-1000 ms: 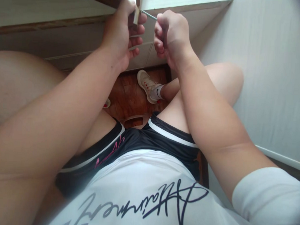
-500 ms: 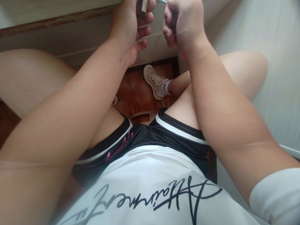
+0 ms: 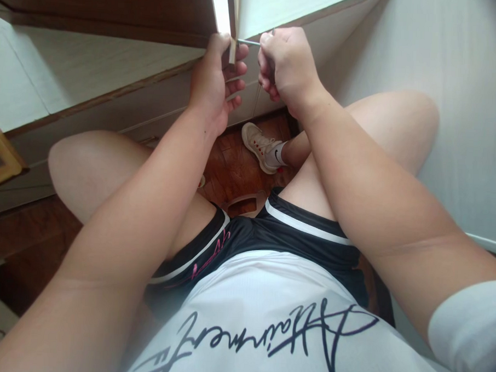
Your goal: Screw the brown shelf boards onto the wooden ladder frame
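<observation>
In the head view my right hand (image 3: 284,67) is closed in a fist round what looks like a screwdriver (image 3: 250,42). Only its thin metal shaft shows, pointing left; the handle is hidden in the fist. The shaft's tip meets a narrow brass-coloured piece (image 3: 232,52) at the lower corner of a dark wooden panel (image 3: 116,10). My left hand (image 3: 215,75) grips that piece between thumb and forefinger, its other fingers loosely curled below. A slim upright wooden edge (image 3: 234,10) rises above the piece.
A pale tabletop (image 3: 34,83) with a brown edge runs beyond my knees. At the left is a yellowish wooden frame (image 3: 6,162). A light panel (image 3: 472,135) stands close on the right. Below are my shoe (image 3: 260,148) and the brown floor (image 3: 224,157).
My view has tilted up, so both hands sit lower in the picture and the dark panel, tabletop and yellowish frame now show. Both hands keep the same hold.
</observation>
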The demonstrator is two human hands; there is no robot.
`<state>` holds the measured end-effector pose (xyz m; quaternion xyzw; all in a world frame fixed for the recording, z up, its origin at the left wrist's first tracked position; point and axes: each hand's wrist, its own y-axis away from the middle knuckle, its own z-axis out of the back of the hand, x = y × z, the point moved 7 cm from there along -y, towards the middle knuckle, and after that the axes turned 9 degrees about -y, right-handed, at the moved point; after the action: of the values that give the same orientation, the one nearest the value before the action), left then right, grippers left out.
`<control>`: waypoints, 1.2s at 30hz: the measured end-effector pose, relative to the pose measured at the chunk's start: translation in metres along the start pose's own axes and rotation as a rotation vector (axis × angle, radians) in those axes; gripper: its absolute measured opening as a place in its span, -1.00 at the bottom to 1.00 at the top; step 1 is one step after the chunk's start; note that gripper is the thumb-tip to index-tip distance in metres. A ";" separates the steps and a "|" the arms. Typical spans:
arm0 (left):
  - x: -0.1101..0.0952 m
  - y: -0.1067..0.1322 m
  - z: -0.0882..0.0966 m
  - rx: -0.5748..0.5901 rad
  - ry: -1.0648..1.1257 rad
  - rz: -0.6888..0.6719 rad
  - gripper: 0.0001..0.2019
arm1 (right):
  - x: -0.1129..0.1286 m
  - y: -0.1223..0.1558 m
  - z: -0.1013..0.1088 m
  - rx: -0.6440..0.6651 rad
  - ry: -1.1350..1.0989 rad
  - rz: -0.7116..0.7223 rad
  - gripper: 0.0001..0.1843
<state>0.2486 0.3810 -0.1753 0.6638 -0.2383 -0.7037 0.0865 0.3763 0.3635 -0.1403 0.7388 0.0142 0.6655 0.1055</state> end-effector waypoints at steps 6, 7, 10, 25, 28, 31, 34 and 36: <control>0.001 0.000 0.001 -0.003 -0.033 -0.020 -0.73 | -0.008 -0.002 0.000 0.001 -0.054 -0.054 -0.61; 0.001 0.000 0.001 0.000 -0.029 -0.031 -0.72 | -0.011 -0.003 0.000 0.006 -0.090 -0.098 -0.63; 0.001 0.000 0.001 0.002 -0.019 -0.060 -0.69 | -0.022 -0.001 -0.002 0.050 -0.214 -0.271 -0.66; 0.000 0.001 -0.001 0.023 0.011 0.005 -0.72 | -0.022 0.009 -0.006 0.157 -0.344 -0.474 -0.70; 0.000 0.001 -0.001 0.009 0.025 0.012 -0.76 | -0.020 0.007 -0.003 0.087 -0.280 -0.434 -0.68; 0.001 0.002 -0.003 0.011 0.037 0.023 -0.77 | -0.020 0.003 0.001 0.033 -0.239 -0.371 -0.68; 0.001 0.002 -0.003 0.014 0.044 0.039 -0.76 | -0.020 -0.001 0.002 0.017 -0.220 -0.290 -0.67; 0.001 0.002 -0.003 0.024 0.068 0.055 -0.76 | -0.019 -0.003 0.001 0.021 -0.210 -0.227 -0.66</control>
<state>0.2511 0.3785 -0.1756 0.6814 -0.2618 -0.6753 0.1061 0.3759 0.3633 -0.1592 0.7991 0.0936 0.5681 0.1732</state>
